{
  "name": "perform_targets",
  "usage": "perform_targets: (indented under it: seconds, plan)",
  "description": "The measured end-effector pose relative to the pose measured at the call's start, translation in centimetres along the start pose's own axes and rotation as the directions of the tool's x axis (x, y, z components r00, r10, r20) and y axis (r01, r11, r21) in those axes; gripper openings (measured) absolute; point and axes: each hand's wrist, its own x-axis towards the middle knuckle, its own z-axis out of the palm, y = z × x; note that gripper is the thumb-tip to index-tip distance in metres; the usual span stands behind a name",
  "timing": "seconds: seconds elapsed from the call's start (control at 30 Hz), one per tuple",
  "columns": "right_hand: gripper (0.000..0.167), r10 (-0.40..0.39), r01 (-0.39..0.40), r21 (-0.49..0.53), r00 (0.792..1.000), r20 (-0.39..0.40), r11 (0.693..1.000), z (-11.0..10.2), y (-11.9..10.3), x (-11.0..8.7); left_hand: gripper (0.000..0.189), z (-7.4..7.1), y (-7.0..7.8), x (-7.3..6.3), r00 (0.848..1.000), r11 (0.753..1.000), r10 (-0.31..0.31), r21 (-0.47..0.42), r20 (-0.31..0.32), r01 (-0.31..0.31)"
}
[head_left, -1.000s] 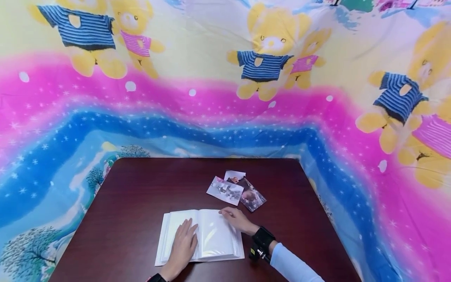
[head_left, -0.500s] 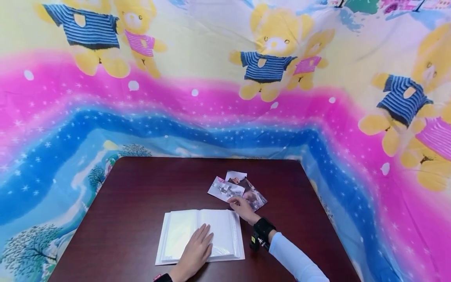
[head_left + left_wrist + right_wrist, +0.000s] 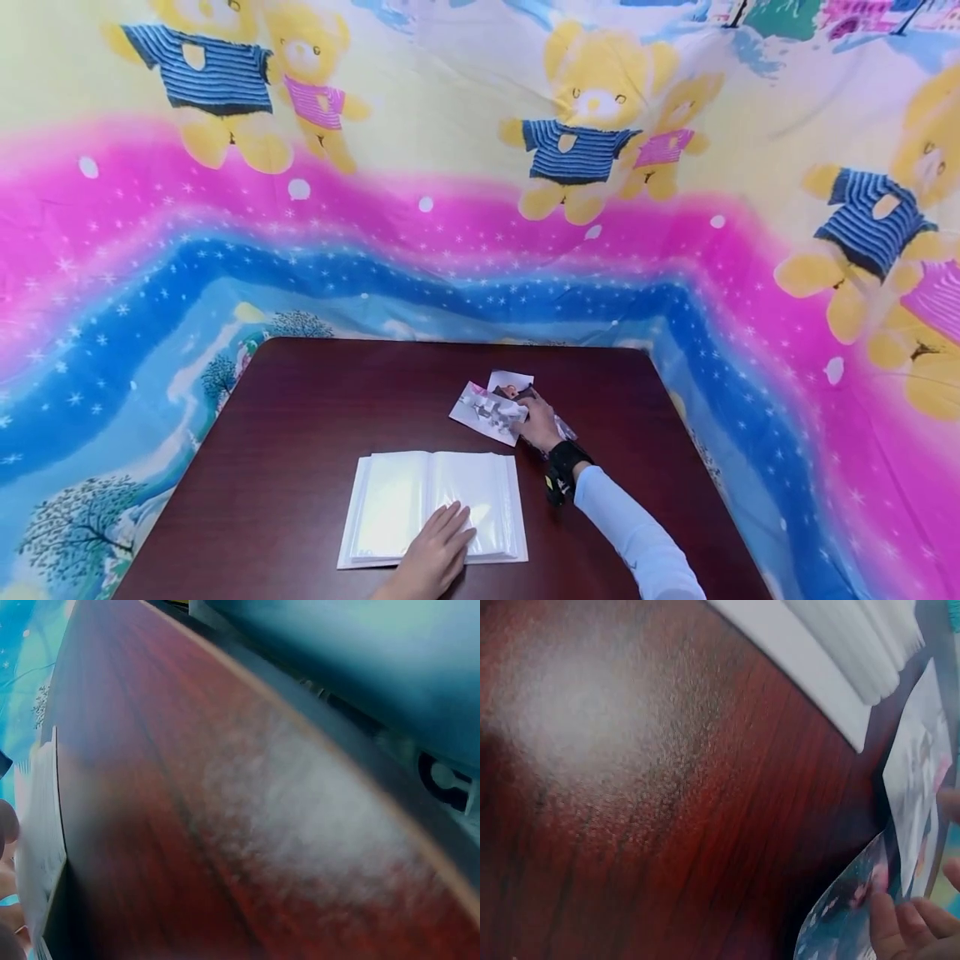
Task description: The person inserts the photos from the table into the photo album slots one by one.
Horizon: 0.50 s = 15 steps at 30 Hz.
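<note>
An open white photo album (image 3: 390,500) with clear sleeves lies near the table's front. My left hand (image 3: 435,550) rests with extended fingers on the lower part of its right page. In the left wrist view, the fingers (image 3: 7,825) show at the album's edge. Beyond the album, my right hand (image 3: 538,423) reaches a pale photo (image 3: 480,410). That photo overlaps a dark photo (image 3: 855,892) and a third photo (image 3: 513,380) behind. In the right wrist view, fingertips (image 3: 911,919) touch near the pale photo's end; I cannot tell whether they pinch it.
A dark reddish-brown wooden table (image 3: 337,392) bears the album and photos. A curtain (image 3: 420,217) printed with bears hangs around its far and side edges. A black wrist strap (image 3: 567,457) with a small device sits on the right wrist.
My right hand has moved from the album's upper right corner forward to the photos. My left hand has slid right across the album, from the left page to the right page.
</note>
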Motion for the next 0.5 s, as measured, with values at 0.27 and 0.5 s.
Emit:
perform_targets:
  seconds: [0.27,0.5]
  plan:
    - [0.062,-0.056,0.063,-0.129,0.996,0.063,0.990,1.0,0.6,-0.2,0.048,0.3,0.0,-0.3,0.998,0.999,0.031,0.028,-0.052,-0.030]
    - [0.068,0.056,-0.045,-0.142,0.996,0.073,0.989,1.4,-0.1,0.2,0.048,0.0,-0.2,-0.1,0.999,0.999,0.031,0.021,-0.041,-0.030]
